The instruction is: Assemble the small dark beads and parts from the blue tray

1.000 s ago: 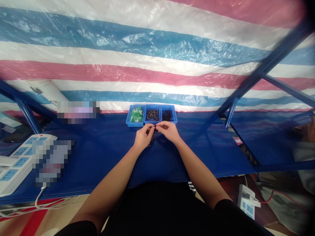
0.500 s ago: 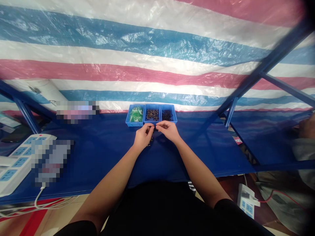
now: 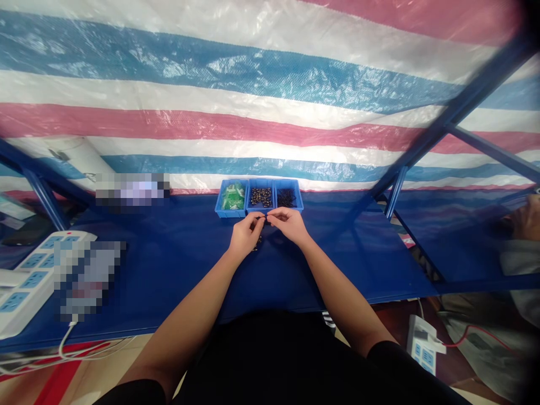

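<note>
My left hand (image 3: pixel 246 232) and my right hand (image 3: pixel 290 223) meet fingertip to fingertip just in front of three joined blue bins. Both are closed in a pinch on something small and dark, too small to name. Below my left fingers lie a few small brass-and-black pieces (image 3: pixel 257 244) on the blue table (image 3: pixel 189 259), partly hidden by that hand. The left bin (image 3: pixel 230 214) holds green and clear plastic material. Small brass-coloured and dark parts (image 3: pixel 261 197) fill the middle bin, and thin black pieces (image 3: pixel 286 197) lie in the right one.
At the left stand a white power strip (image 3: pixel 25 281) and a blurred-out device with a white cable (image 3: pixel 64 340). Blue frame posts (image 3: pixel 396 191) rise at both sides before a striped tarp (image 3: pixel 253 124). Another person's sleeve (image 3: pixel 521 259) shows at the far right, above a second power strip (image 3: pixel 422 346).
My hands stay almost in the same place, still pinched together. The bins and loose pieces have not moved.
</note>
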{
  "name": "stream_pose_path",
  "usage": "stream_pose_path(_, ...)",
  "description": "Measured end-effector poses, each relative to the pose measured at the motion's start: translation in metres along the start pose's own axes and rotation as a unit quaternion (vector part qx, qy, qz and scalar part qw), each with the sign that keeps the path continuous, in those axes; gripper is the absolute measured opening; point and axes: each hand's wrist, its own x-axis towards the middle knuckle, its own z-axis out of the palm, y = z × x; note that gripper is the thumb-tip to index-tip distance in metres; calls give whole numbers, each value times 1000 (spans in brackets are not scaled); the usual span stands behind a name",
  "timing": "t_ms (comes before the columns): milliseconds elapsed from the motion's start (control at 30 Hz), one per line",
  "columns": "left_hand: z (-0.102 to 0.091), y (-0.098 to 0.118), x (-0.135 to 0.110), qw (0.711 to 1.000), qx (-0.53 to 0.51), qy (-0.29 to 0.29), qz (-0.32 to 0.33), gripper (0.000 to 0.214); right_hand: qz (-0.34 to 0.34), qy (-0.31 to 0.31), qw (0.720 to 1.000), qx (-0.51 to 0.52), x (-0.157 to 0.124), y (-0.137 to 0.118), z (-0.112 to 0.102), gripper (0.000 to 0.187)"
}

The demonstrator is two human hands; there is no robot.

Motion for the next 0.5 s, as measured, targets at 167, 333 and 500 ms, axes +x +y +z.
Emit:
stream_pose_path(167,-2,1,0,1000,3,-13,-10,28,7,-8,1000,0,-1,0,1,29)
stream_pose_path(333,-1,0,-1,1000,-3,-8,-13,27,4,-4,1000,2,0,0,1,28)
stream_pose_path(500,0,-1,0,1000,1,0,-8,26,5,-2,1000,-1,0,1,1,28)
